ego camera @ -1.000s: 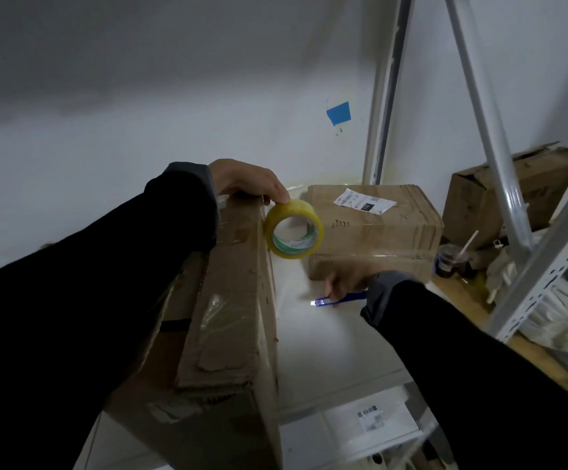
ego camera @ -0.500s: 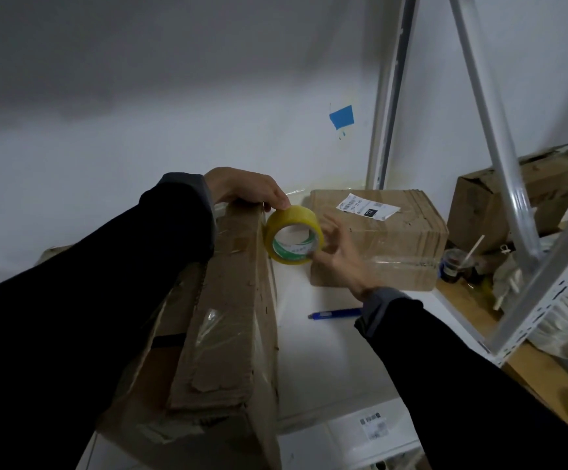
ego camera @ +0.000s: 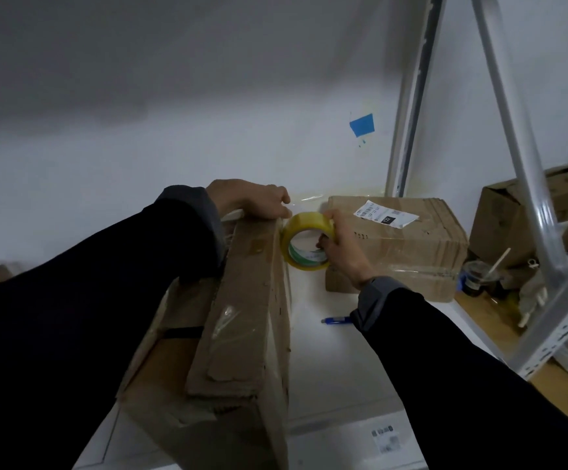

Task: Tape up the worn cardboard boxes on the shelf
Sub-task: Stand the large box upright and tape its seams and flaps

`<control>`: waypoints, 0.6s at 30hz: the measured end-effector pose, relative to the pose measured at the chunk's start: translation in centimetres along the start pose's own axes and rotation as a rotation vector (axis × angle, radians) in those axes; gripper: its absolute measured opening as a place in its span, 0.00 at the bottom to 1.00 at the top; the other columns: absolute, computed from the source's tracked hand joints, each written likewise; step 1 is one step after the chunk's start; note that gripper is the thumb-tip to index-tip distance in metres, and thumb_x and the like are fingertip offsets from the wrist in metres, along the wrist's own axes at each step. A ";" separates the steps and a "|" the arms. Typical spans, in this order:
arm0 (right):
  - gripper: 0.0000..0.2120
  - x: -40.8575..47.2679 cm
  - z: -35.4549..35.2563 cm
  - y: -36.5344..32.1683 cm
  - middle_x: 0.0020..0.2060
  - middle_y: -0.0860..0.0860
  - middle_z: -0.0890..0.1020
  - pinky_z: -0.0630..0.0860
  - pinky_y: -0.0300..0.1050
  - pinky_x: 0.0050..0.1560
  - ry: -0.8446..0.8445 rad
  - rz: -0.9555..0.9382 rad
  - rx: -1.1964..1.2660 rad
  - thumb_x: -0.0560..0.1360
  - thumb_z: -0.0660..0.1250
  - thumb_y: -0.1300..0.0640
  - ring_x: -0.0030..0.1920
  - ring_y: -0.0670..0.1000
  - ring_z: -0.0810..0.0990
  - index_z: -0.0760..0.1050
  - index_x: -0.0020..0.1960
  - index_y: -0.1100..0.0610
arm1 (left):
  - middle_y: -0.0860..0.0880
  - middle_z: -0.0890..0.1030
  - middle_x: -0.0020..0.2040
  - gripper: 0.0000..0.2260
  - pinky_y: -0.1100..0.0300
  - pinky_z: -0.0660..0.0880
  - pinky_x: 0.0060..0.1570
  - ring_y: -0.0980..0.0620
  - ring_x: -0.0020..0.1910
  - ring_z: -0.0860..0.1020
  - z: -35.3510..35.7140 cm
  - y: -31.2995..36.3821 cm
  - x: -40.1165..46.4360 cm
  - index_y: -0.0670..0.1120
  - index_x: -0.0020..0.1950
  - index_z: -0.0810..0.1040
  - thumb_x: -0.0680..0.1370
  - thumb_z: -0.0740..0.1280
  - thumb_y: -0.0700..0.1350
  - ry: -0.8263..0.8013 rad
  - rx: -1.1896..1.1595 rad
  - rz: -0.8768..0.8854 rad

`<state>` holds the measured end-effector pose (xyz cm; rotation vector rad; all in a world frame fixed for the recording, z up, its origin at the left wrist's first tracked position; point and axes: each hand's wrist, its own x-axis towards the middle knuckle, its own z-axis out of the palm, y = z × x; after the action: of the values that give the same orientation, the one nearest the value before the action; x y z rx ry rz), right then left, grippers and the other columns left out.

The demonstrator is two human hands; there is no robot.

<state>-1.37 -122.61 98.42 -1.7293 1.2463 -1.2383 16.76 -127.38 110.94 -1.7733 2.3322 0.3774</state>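
Note:
A worn, torn cardboard box (ego camera: pixel 241 320) lies lengthwise on the white shelf (ego camera: pixel 336 374) in front of me. My left hand (ego camera: pixel 252 201) rests on its far top edge, fingers curled over the loose end of clear tape. A yellow tape roll (ego camera: pixel 306 244) hangs beside the box's far right corner. My right hand (ego camera: pixel 342 247) grips the roll, thumb on its outer rim and fingers through the core. A strip of clear tape runs from the roll to my left hand.
A second cardboard box (ego camera: pixel 408 245) with a white label stands right behind the roll. A blue pen (ego camera: pixel 336 320) lies on the shelf under my right wrist. Grey shelf uprights (ego camera: pixel 526 184) rise at right, with another box (ego camera: pixel 513 218) and a plastic cup (ego camera: pixel 479 273) beyond them.
My right hand left the blue pen on the shelf, rose to the tape roll and took hold of it. My left hand stayed on the box's far edge.

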 end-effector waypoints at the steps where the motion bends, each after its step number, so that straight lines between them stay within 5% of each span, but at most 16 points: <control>1: 0.16 0.1 0.1 0.0 0.44 0.55 0.74 0.74 0.39 0.36 -0.006 0.004 -0.001 0.78 0.57 0.71 0.45 0.54 0.76 0.65 0.59 0.53 | 0.44 0.63 0.77 0.25 0.50 0.64 0.72 0.44 0.74 0.65 0.2 -0.1 -0.1 0.46 0.80 0.58 0.85 0.58 0.54 0.008 -0.019 -0.019; 9: 0.18 -1.2 -0.1 1.6 0.44 0.58 0.72 0.72 0.46 0.42 -0.007 0.123 -0.021 0.76 0.54 0.75 0.44 0.54 0.74 0.65 0.61 0.59 | 0.46 0.59 0.79 0.24 0.46 0.61 0.74 0.44 0.76 0.62 1.3 -0.4 -0.2 0.48 0.80 0.57 0.84 0.55 0.48 0.052 -0.028 -0.090; 13: 0.12 -2.5 -1.2 2.3 0.44 0.56 0.75 0.75 0.43 0.36 0.022 0.212 0.066 0.79 0.58 0.71 0.42 0.52 0.76 0.63 0.58 0.58 | 0.47 0.61 0.78 0.25 0.46 0.63 0.73 0.44 0.74 0.63 1.5 0.4 -0.4 0.50 0.79 0.58 0.81 0.57 0.46 0.051 -0.044 -0.125; 15: 0.12 -2.8 -1.8 1.8 0.41 0.52 0.73 0.74 0.40 0.38 0.064 0.198 0.113 0.79 0.60 0.70 0.42 0.50 0.75 0.63 0.57 0.58 | 0.47 0.61 0.78 0.28 0.43 0.59 0.74 0.43 0.75 0.63 1.4 0.8 -0.8 0.50 0.80 0.56 0.81 0.60 0.49 0.064 -0.043 -0.130; 18: 0.14 -3.0 -2.7 0.2 0.48 0.50 0.75 0.78 0.47 0.51 0.087 0.151 0.202 0.79 0.65 0.64 0.53 0.52 0.78 0.64 0.60 0.56 | 0.47 0.66 0.77 0.30 0.37 0.46 0.75 0.44 0.76 0.63 0.8 1.5 -2.0 0.48 0.80 0.60 0.83 0.59 0.61 0.170 -0.020 -0.108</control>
<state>-4.30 -119.80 98.18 -1.4248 1.2323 -1.3125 15.83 -124.86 110.90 -2.0035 2.3355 0.2423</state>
